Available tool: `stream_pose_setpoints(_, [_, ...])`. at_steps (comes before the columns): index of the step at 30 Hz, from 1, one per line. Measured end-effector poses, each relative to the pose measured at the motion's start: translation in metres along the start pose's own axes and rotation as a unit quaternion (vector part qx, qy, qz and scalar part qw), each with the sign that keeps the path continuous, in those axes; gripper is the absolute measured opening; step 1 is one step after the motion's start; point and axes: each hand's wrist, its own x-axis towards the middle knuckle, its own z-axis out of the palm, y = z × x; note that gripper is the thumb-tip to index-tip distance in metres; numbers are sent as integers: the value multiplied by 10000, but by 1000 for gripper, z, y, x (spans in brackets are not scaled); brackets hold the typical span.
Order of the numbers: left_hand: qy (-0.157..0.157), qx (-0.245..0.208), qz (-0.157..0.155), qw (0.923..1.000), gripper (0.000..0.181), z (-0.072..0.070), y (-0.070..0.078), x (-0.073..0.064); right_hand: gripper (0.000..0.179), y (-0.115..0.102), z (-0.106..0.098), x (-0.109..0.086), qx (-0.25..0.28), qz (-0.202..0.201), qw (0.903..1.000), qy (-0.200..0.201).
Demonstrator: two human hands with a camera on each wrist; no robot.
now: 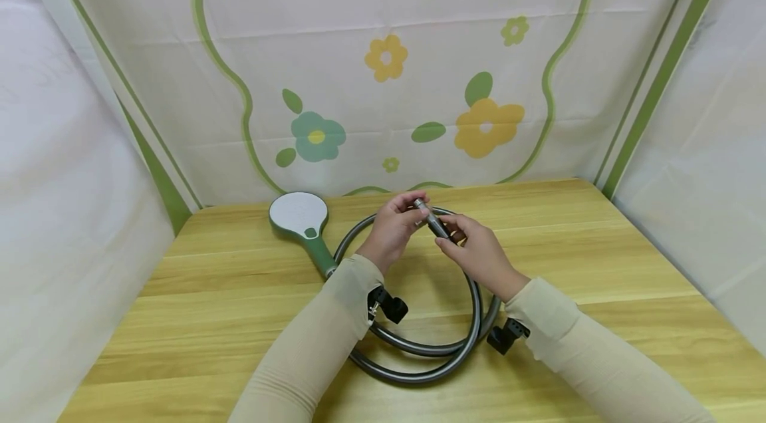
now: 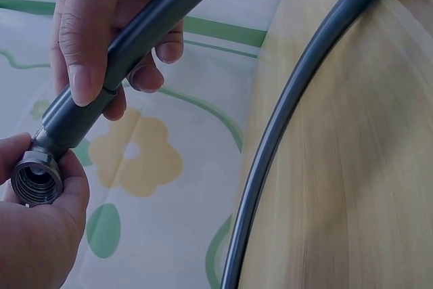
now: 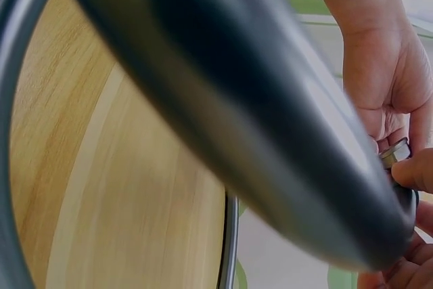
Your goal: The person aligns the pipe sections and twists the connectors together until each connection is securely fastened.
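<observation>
A dark grey shower hose (image 1: 413, 380) lies in loops on the table, and one end is raised between both hands. The left hand (image 1: 390, 230) pinches the metal nut (image 2: 37, 179) at that end, its threaded opening showing in the left wrist view. Just below the nut, the right hand (image 1: 479, 253) holds the dark sleeve (image 2: 81, 113) of the hose between thumb and fingers. In the right wrist view the hose crosses close to the camera and hides part of the hands. A shower head (image 1: 299, 213) with a white face and green handle lies left of the hands, joined to the hose.
The wooden table (image 1: 227, 323) carries the hose and shower head. Behind it hangs a white cloth (image 1: 335, 70) with flower prints, and white cloth panels stand on both sides. Black camera mounts (image 1: 391, 308) sit on the wrists.
</observation>
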Motion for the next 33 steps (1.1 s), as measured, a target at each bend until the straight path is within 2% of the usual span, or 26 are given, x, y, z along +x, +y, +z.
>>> stream_pose_setpoints(17, [21, 166, 24, 9999, 37, 1, -1, 1, 36, 5, 0, 1, 203, 37, 9998, -66])
stream_pose_setpoints(33, [-194, 250, 77, 9995, 40, 3, 3, -1, 35, 5, -8, 2, 893, 293, 9950, -337])
